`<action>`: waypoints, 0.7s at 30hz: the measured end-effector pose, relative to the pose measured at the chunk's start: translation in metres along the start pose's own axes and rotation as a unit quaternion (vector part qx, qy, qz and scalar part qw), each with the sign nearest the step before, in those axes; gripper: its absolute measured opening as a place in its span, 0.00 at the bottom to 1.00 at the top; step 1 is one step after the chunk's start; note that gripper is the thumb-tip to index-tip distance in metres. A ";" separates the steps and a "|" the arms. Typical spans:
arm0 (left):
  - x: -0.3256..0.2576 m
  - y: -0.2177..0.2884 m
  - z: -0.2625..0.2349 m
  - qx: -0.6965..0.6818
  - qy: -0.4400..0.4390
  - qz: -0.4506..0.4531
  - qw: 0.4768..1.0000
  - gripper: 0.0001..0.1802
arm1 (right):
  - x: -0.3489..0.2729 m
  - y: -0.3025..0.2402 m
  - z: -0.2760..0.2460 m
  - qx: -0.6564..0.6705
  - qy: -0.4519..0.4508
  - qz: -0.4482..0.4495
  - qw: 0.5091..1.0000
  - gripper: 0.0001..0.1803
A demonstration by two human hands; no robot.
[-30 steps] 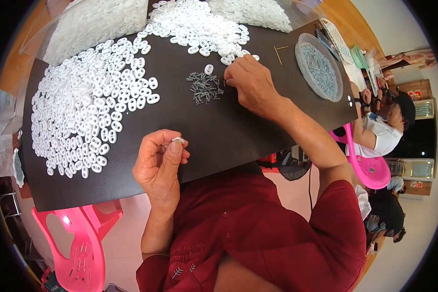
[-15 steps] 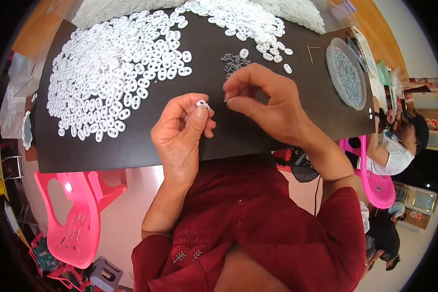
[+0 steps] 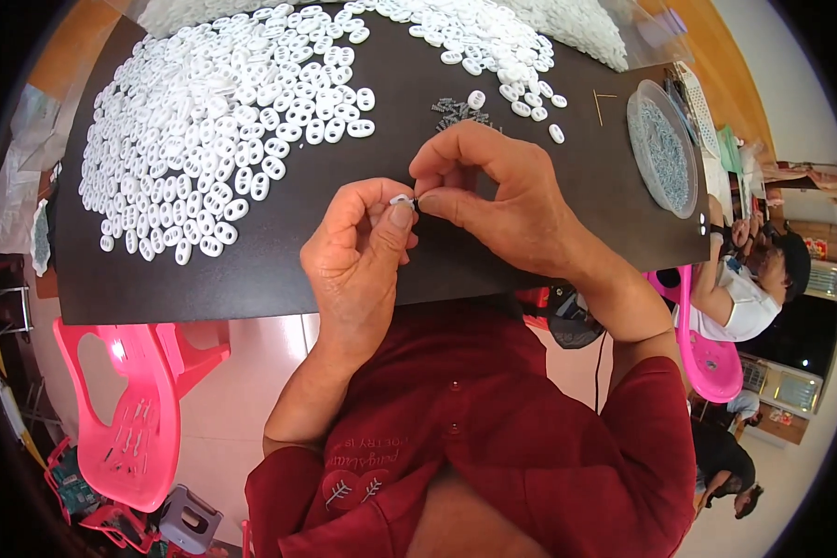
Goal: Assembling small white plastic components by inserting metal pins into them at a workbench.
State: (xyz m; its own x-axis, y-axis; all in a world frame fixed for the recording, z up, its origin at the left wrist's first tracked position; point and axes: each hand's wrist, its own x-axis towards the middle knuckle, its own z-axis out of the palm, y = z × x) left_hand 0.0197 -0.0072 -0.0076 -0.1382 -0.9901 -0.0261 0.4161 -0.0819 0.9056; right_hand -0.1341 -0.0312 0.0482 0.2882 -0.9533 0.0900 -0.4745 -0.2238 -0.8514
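Right hand (image 3: 495,197) in the head view: has moved in toward the left hand (image 3: 349,256) over the last half second; their fingertips, apart then, now meet or nearly meet.
Left hand's grip: thumb and fingers pinched narrow on a white oval piece (image 3: 401,199), mostly covered by the thumb.
Right hand's grip: thumb and forefinger pressed close, apparently on a small dark piece (image 3: 416,204), too small to tell its shape or long axis.
White piece and dark piece: the white one lies just left of the right fingertips, its visible end facing them; its long axis seems to run roughly left to right. The dark one sits between the two hands, at that end; whether they touch, I cannot tell.
Loose grey pieces (image 3: 452,112): a small heap on the dark table (image 3: 270,246), beyond the right hand, which is nearer to it.
White pile (image 3: 205,139): spread widely, beyond and left of the left hand.
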 end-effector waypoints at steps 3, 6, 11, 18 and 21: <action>0.000 -0.001 0.000 0.010 0.001 0.007 1.000 0.07 | -0.001 0.000 -0.001 0.023 -0.007 0.021 0.999 0.10; -0.001 -0.001 0.001 0.022 0.006 0.011 1.000 0.07 | 0.000 0.000 -0.002 0.034 -0.015 0.029 0.999 0.10; -0.002 -0.001 0.003 0.034 0.013 0.025 0.999 0.06 | -0.001 -0.002 -0.002 0.011 -0.025 0.028 0.999 0.09; -0.004 -0.004 0.000 0.041 0.016 0.038 0.998 0.07 | -0.001 -0.002 0.003 0.041 -0.015 0.044 0.998 0.08; -0.006 -0.007 0.000 0.112 0.029 0.073 0.991 0.06 | 0.000 -0.003 0.007 0.060 -0.009 0.079 0.995 0.08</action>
State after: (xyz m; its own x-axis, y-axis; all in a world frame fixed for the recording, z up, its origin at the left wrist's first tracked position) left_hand 0.0173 -0.0010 -0.0136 -0.0374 -0.9949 0.0939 0.2162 0.0837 0.9728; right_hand -0.1271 -0.0287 0.0469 0.2334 -0.9706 -0.0582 -0.4121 -0.0445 -0.9101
